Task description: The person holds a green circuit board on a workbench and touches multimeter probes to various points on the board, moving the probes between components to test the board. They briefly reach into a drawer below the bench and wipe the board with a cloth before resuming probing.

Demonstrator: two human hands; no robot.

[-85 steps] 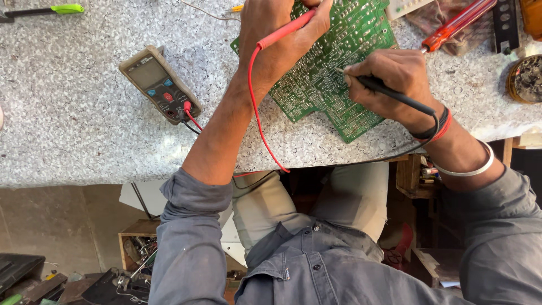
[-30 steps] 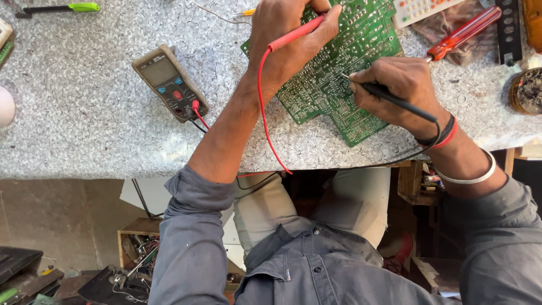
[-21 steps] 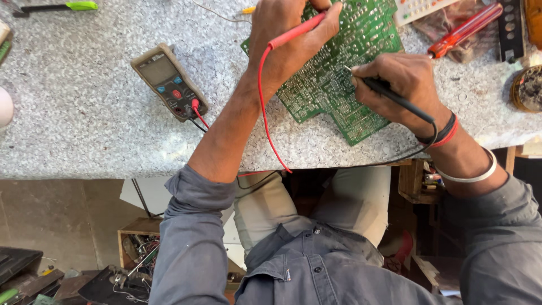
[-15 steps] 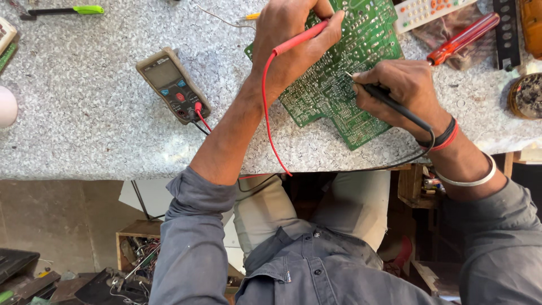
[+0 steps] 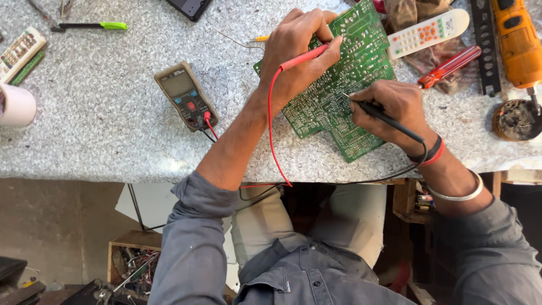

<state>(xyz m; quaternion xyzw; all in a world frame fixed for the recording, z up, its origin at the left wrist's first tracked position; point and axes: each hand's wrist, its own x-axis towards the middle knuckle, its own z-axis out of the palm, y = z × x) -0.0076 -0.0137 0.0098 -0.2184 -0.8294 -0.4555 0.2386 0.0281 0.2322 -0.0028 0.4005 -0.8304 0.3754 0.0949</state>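
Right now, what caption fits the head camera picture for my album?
Left hand holds red probe, right hand black probe, on green circuit board.

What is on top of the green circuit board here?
On the green circuit board rest the left hand with a red probe and the right hand with a black probe. The probe tips' contact points are too small to tell.

I see a speckled grey surface (image 5: 101, 135) carrying a green circuit board (image 5: 339, 96), multimeter (image 5: 184, 96), white remote (image 5: 429, 32), red screwdriver (image 5: 450, 66) and orange drill (image 5: 516, 39).
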